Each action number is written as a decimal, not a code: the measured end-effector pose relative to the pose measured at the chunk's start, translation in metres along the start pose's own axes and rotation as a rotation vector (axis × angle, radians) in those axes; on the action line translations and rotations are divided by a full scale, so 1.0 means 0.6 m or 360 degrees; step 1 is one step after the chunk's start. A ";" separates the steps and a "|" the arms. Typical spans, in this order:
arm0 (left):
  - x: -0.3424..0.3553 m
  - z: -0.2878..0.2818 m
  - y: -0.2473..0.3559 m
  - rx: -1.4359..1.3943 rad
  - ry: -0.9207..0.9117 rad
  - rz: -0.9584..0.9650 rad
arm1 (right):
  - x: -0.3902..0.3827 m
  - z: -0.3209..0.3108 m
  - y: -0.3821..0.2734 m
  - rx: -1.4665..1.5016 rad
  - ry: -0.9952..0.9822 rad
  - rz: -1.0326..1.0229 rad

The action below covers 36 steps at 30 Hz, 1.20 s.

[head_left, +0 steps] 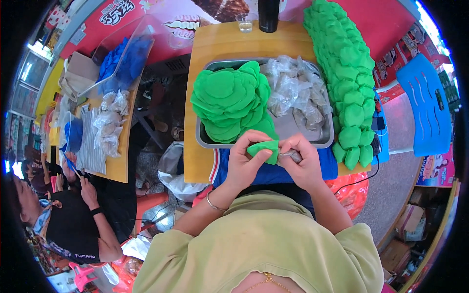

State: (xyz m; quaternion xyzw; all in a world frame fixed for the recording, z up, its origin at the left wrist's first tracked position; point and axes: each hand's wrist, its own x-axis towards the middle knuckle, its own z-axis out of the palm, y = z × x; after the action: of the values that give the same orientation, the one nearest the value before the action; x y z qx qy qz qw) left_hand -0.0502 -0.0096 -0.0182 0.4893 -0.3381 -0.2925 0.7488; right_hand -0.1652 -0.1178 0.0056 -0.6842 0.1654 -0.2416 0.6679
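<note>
My left hand (244,161) pinches a small folded green piece (262,147), which looks like soft foam or cloth. Close beside it, my right hand (304,164) grips a small clear plastic bag with greyish contents (294,156); its fingertips meet the green piece's edge. Both hands are over the near rim of a metal tray (299,129). In the tray, a heap of flat round green pieces (228,95) lies on the left, and several small filled plastic bags (293,88) lie on the right.
Puffy green pieces form a long stack (344,73) along the right side of the wooden table (195,168). A black bottle (269,15) and clear cup (245,23) stand at the back. At left, another person (73,219) works by a second table (118,168). A blue chair (424,110) is at right.
</note>
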 end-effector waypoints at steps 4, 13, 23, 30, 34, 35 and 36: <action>0.004 -0.008 -0.008 0.0067 -0.0095 0.0070 | -0.001 -0.004 -0.006 -0.0265 -0.0078 -0.0068; -0.006 0.004 0.009 -0.0155 0.0083 -0.0066 | 0.001 0.008 -0.012 0.0474 -0.0059 0.0157; 0.003 -0.004 0.013 0.0016 -0.0037 0.0005 | -0.001 0.021 -0.006 0.0108 0.0217 0.0056; 0.004 -0.005 0.011 0.0042 0.0011 0.0003 | 0.010 0.027 0.003 -0.0444 0.0375 -0.0280; -0.003 -0.009 0.000 -0.0229 0.0081 -0.0118 | 0.009 0.027 0.003 -0.0609 0.0297 -0.0365; -0.003 -0.004 0.000 -0.0299 0.0053 -0.0197 | 0.009 0.029 0.008 -0.0609 0.0295 -0.0366; -0.004 0.002 0.002 -0.0299 0.0054 -0.0195 | 0.010 0.032 0.014 -0.0339 0.0389 -0.0307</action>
State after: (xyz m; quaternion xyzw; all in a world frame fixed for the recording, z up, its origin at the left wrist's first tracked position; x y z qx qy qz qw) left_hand -0.0524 -0.0079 -0.0175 0.4417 -0.2657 -0.3599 0.7777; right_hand -0.1489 -0.1053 -0.0018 -0.7293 0.2037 -0.3670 0.5403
